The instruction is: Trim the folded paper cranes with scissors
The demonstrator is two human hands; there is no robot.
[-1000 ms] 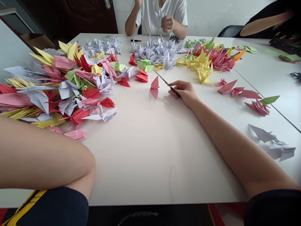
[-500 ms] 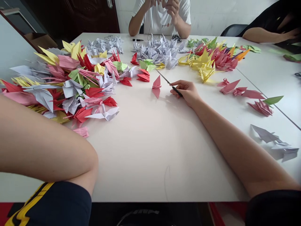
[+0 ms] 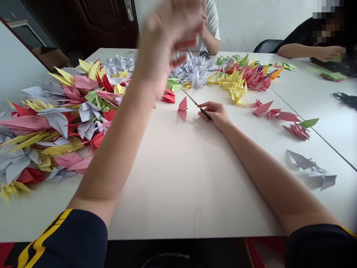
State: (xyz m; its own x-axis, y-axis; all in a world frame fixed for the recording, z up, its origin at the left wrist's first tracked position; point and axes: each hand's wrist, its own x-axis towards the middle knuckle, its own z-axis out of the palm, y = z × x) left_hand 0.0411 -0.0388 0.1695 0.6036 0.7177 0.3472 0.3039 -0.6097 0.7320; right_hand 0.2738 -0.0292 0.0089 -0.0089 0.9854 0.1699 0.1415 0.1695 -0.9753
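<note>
My right hand (image 3: pixel 213 115) rests low over the white table, its fingers closed around a slim black-handled tool (image 3: pixel 205 114) with a long thin dark tip pointing away to the left. Just left of that tip lies a pink paper crane (image 3: pixel 182 109), apart from my fingers. My left hand (image 3: pixel 170 41) is raised high in front of me, smeared by motion and cut off at the top edge. Some fingers look bent and spaced, but whether they hold anything is unclear. Behind the left forearm spreads a heap of folded paper cranes (image 3: pixel 87 111) in several colours.
Pale grey cranes (image 3: pixel 192 70) and yellow cranes (image 3: pixel 235 83) lie farther back. On the right are pink cranes (image 3: pixel 263 108) and grey cranes (image 3: pixel 312 169). A person in a white shirt (image 3: pixel 213 28) sits opposite, another person's forearm (image 3: pixel 298 51) at the far right. A thin thread (image 3: pixel 198 216) lies near the front edge.
My left arm has swung from the left side up and across, the hand now raised in view. The right hand still grips the tool. The view has shifted slightly.
</note>
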